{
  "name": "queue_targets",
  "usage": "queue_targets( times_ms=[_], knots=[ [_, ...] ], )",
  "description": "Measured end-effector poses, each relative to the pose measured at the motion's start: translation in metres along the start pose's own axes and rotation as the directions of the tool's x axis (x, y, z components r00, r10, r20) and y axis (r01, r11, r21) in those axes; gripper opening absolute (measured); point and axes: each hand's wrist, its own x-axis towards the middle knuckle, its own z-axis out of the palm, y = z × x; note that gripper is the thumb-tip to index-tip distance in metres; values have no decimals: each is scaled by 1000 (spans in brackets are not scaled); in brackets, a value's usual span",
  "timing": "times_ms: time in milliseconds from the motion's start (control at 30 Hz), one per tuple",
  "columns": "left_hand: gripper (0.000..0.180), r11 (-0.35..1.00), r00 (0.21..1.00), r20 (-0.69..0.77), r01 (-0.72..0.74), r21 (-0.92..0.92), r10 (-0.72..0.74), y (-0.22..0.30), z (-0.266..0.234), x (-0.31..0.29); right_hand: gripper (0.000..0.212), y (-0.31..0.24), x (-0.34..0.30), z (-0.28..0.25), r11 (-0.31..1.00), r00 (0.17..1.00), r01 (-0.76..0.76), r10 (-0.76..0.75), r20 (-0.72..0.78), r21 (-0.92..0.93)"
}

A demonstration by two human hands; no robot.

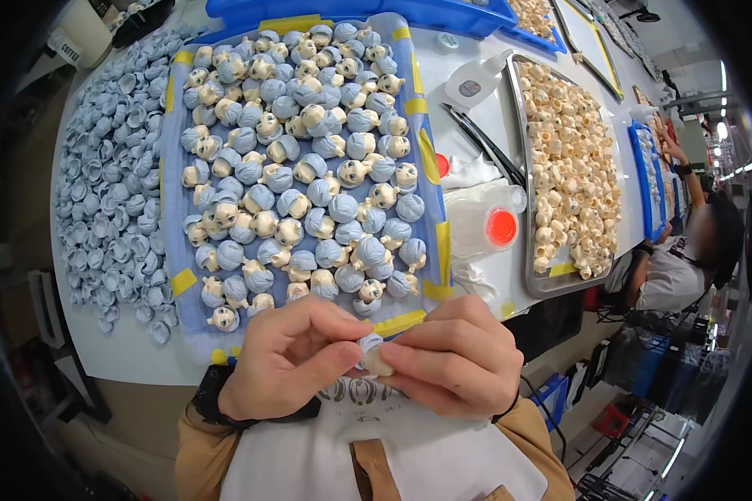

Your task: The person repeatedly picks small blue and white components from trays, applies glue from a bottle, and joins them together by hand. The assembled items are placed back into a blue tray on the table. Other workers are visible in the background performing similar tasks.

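At far left, a pale cup [88, 35] stands by a broad heap of light-blue shells [113, 196], hollow and curved, spread loose on the white table [109, 355]. Right of the heap lies a blue cloth [199, 336] edged with strips of yellow tape [183, 282]. Many doll heads [343, 206] crowd it, cream-faced with blue hair, turned every way, some showing painted eyes.

Below the cloth's near edge, the left hand [288, 359] has its thumb and forefinger pinching a small piece [376, 357] — blue on top, cream beneath. The piece sits between the two hands, in front of the white apron [309, 459]. From the other side, the right hand [459, 359] pinches it too, thumb and fingertips pressed on its cream part, the other fingers curled.

Farther right, a white bottle [474, 81] stands near dark tweezers [489, 146]. Nearer the person are crumpled wipes [474, 173] and a clear jar [474, 225] with a red disc [502, 226]. Beside them, a metal tray [553, 288] holds a mass of cream hollow parts [570, 159]. At far right, a co-worker [681, 267] in a white top reaches toward a blue tray [640, 188].
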Motion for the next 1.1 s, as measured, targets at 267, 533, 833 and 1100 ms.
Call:
queue_targets(
  times_ms=[267, 533, 833, 1100],
  knots=[
    [16, 993, 993, 6, -114, 43, 114, -6, 0, 3, 33, 2, 0, -4, 999, 1000, -9, 9, 8, -30],
    [24, 999, 999, -21, 43, 18, -43, 3, 4, 0, 37, 2, 7, 3, 993, 1000, 17, -18, -9, -115],
    [46, 982, 983, 67, 162, 97, -169, 8, 7, 2, 38, 4, -2, 14, 987, 997, -41, 31, -65, -158],
    [36, 971, 985, 87, 130, 202, -150, 4, 6, -1, 32, 4, -8, 8, 959, 987, 120, -144, -76, -256]
  ],
)
